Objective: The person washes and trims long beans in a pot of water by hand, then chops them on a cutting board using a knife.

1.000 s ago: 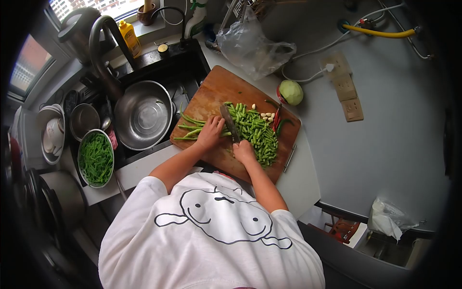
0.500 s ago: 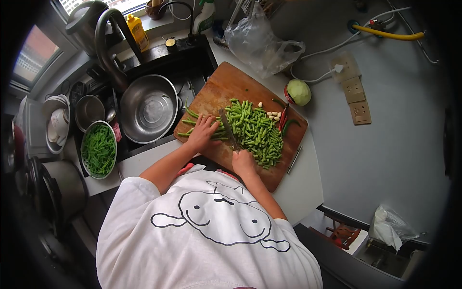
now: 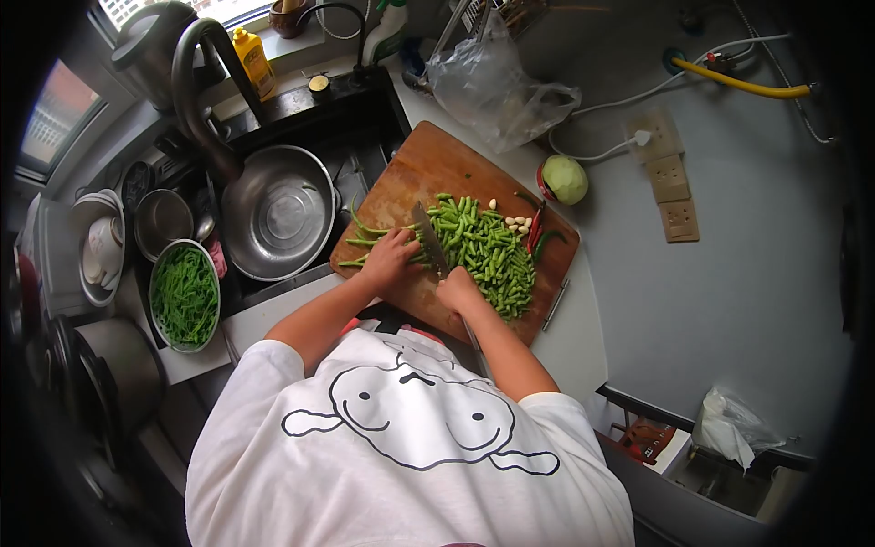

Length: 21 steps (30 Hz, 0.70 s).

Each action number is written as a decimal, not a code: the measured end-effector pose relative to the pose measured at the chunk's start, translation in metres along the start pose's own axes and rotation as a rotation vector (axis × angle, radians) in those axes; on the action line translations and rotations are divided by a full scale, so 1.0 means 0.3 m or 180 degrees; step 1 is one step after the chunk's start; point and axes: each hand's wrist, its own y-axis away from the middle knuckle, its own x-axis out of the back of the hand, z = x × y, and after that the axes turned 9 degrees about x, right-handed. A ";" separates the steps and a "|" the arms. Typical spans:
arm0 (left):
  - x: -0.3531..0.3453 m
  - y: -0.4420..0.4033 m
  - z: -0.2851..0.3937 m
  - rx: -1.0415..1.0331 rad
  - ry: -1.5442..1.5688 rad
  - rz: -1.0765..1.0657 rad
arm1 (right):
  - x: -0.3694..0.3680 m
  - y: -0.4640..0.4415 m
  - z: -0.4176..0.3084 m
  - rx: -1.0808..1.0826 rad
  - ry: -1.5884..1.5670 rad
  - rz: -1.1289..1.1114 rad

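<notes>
My right hand (image 3: pixel 460 294) is wrapped round the handle of a kitchen knife (image 3: pixel 427 235), whose blade lies between the whole beans and the cut ones. Just left of the blade, my left hand (image 3: pixel 392 259) presses its bent fingers down on a bunch of long green beans (image 3: pixel 362 242), with their ends poking out to the left. Cut bean pieces (image 3: pixel 488 251) are heaped to the right of the blade on the wooden cutting board (image 3: pixel 428 150). Several garlic cloves (image 3: pixel 518 223), red chillies (image 3: pixel 535 226) and a green chilli (image 3: pixel 550 241) lie beyond the heap.
Left of the board is a sink with a steel basin (image 3: pixel 279 211) and a faucet (image 3: pixel 187 87). A bowl of cut greens (image 3: pixel 185 296) stands at the counter's edge. A peeled pale-green round vegetable (image 3: pixel 564 180) and a clear plastic bag (image 3: pixel 497 87) sit behind the board.
The view has tilted slightly. Both hands stay at the board, my right hand still on the knife. The whole beans' left ends have spread a little under my left hand.
</notes>
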 end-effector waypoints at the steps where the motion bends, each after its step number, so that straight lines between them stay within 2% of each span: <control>1: -0.004 -0.001 -0.001 -0.0002 0.0012 -0.0003 | -0.021 -0.013 0.005 0.0124 0.0109 0.0286; 2: -0.001 0.002 0.006 0.0070 0.0040 0.0008 | -0.035 -0.009 -0.001 0.0245 0.0220 0.0558; 5: -0.022 0.003 -0.013 0.0065 0.0076 0.0022 | -0.053 -0.020 -0.038 -0.0131 -0.0165 0.0635; 7: -0.035 0.017 -0.028 -0.0035 0.0068 0.0026 | -0.062 -0.012 -0.056 -0.0054 -0.0138 0.0702; 9: -0.010 0.020 -0.022 -0.0358 -0.0666 0.0338 | -0.083 -0.024 -0.046 -0.0131 -0.0076 0.0828; 10: -0.002 0.022 -0.023 -0.0384 -0.0678 0.0349 | -0.092 -0.040 -0.024 -0.0127 -0.0088 0.0855; 12: 0.010 0.033 -0.029 -0.0565 -0.0719 0.0402 | -0.099 -0.069 0.037 0.0313 -0.0003 0.1023; 13: 0.012 0.031 -0.042 -0.0571 -0.0721 0.0421 | -0.100 -0.078 0.061 0.0323 0.0006 0.1038; 15: -0.005 0.019 -0.077 -0.0543 -0.0553 -0.0005 | -0.099 -0.080 0.094 0.0205 -0.0623 0.0755; 18: -0.070 -0.002 -0.105 -0.0408 -0.0283 -0.0219 | -0.109 -0.061 0.101 0.0359 -0.0462 0.0887; 21: -0.120 -0.022 -0.095 -0.0384 -0.0464 -0.0270 | -0.102 -0.048 0.093 0.0391 -0.0292 0.0960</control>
